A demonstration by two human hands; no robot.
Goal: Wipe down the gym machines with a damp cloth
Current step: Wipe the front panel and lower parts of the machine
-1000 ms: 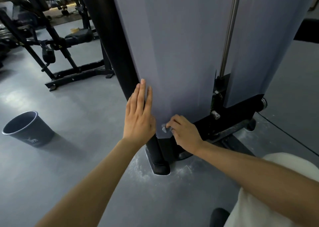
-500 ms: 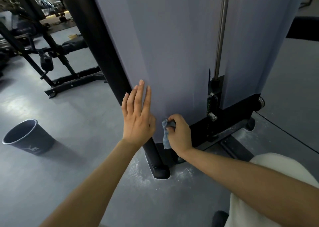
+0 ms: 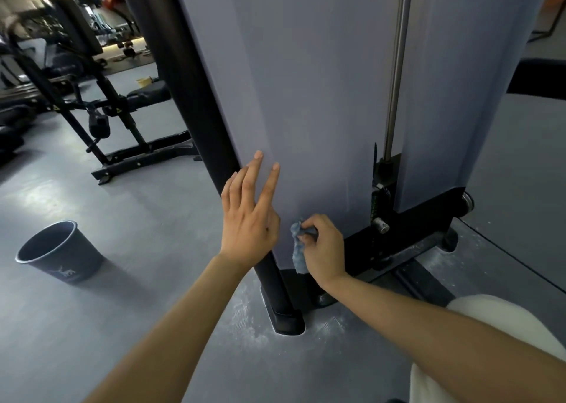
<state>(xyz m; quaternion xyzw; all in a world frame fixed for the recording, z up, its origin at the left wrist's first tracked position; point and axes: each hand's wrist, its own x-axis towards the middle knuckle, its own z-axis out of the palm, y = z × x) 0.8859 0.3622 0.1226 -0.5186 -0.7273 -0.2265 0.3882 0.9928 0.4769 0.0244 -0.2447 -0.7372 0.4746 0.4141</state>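
Pinching blue cloth in right hand at panel bottom edge. Resting left hand, fingers straight, on panel.

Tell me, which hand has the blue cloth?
The right hand: its fingers pinch the blue cloth low on the grey panel. The left hand holds nothing, its fingers straight.

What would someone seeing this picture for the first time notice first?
The gym machine's tall grey panel fills the middle. At its lower edge the right hand pinches a small blue cloth, and the left hand lies open against the panel. A dark bucket stands on the floor, far left.
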